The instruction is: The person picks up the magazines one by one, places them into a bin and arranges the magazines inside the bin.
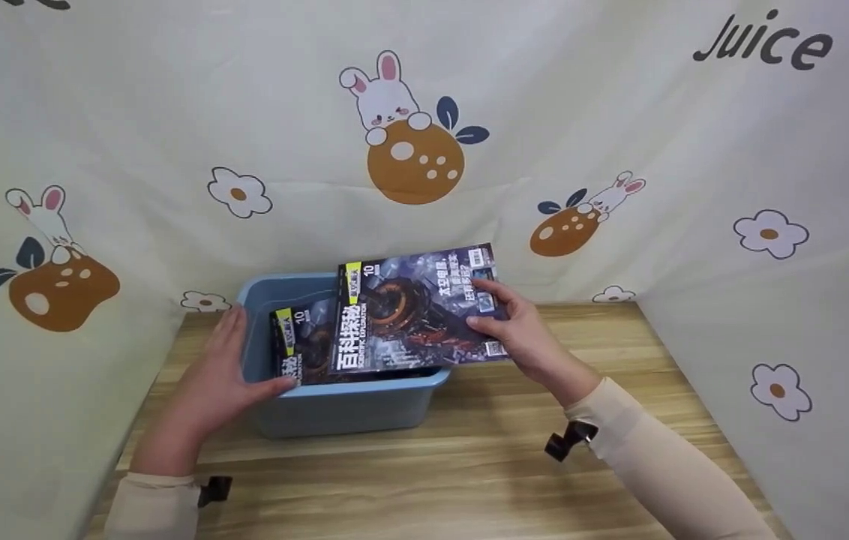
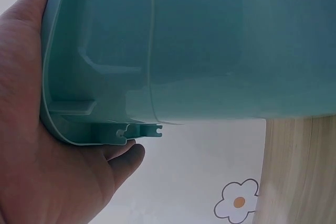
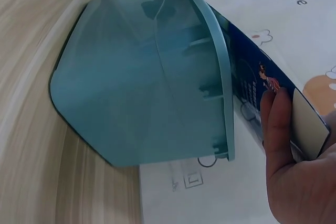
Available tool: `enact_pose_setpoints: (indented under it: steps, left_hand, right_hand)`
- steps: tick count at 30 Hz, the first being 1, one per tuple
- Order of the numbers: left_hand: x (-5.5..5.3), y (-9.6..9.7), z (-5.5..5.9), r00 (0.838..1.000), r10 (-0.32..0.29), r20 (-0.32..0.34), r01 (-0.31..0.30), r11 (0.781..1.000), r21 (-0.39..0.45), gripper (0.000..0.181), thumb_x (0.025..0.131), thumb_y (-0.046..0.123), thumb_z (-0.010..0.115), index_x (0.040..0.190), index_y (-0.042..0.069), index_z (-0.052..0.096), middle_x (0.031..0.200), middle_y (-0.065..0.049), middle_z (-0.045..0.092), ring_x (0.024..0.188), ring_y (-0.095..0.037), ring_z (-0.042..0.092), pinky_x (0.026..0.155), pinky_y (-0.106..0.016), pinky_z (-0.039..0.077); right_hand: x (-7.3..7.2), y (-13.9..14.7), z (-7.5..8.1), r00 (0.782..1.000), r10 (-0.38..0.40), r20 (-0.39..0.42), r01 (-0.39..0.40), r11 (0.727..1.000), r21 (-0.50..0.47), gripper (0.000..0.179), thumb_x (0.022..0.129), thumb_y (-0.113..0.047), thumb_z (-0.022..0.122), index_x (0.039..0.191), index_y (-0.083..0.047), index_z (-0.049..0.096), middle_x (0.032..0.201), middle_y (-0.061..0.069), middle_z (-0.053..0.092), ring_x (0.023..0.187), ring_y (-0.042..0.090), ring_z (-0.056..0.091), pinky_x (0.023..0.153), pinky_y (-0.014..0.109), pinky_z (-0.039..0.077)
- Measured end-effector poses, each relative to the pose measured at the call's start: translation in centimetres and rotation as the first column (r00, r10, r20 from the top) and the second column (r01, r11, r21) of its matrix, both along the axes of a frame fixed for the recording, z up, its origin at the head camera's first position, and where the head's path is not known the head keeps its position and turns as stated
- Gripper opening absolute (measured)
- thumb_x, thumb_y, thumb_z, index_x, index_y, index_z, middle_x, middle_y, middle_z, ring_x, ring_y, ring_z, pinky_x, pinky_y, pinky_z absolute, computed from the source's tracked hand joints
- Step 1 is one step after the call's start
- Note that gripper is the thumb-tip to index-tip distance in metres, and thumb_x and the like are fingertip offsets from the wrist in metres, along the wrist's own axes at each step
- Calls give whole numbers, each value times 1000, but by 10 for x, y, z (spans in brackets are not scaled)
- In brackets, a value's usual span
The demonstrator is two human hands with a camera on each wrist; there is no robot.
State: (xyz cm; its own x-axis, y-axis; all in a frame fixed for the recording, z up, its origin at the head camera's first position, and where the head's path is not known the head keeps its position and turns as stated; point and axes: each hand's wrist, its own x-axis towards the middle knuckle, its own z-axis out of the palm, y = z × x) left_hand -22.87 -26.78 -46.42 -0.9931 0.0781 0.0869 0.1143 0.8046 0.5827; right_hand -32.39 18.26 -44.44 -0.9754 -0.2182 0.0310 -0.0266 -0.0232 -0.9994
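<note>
My right hand pinches the right edge of a dark magazine with an orange ring on its cover. The magazine lies slanted over the right part of a blue plastic bin. In the right wrist view, fingers press the magazine's dark blue back. A second magazine with a matching cover sits inside the bin, partly hidden under the first. My left hand grips the bin's front left corner, its thumb on the front rim. The left wrist view shows the palm against the bin's rim.
The bin stands on a wood-grain table, near the back. Pale cloth printed with rabbits, oranges and flowers hangs behind the table and along both sides. A small black clip-on device sits at the right sleeve.
</note>
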Motion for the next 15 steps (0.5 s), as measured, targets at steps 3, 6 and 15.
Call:
enact_pose_setpoints:
  steps: [3,6,15]
  left_hand:
    - [0,0,0,1000,-1,-1,1,1000,3,150,81,82,82,176,1,-3,183,-25,-7,167,-54,2,125,-80,20]
    - [0,1,-1,1000,-4,-1,4,1000,-1,150,81,82,82,175,1,-3,183,-25,-7,167,-54,2,125,-79,20]
    - [-3,2,0,1000,-2,-11,2,1000,3,149,82,78,84,175,-3,0,182,-29,-4,167,-53,2,127,-77,20]
  right_hand:
    - [2,-9,2,1000,11,-2,-11,1000,9,72,95,7,79,161,-8,56,154,23,56,122,30,65,93,32,64]
    - [4,-18,4,1000,12,-14,-12,1000,28,71,95,7,79,161,-8,56,151,23,58,119,29,66,91,31,64]
    - [5,-45,6,996,49,-76,-45,997,58,71,95,4,80,161,-6,56,141,22,65,113,27,70,88,31,65]
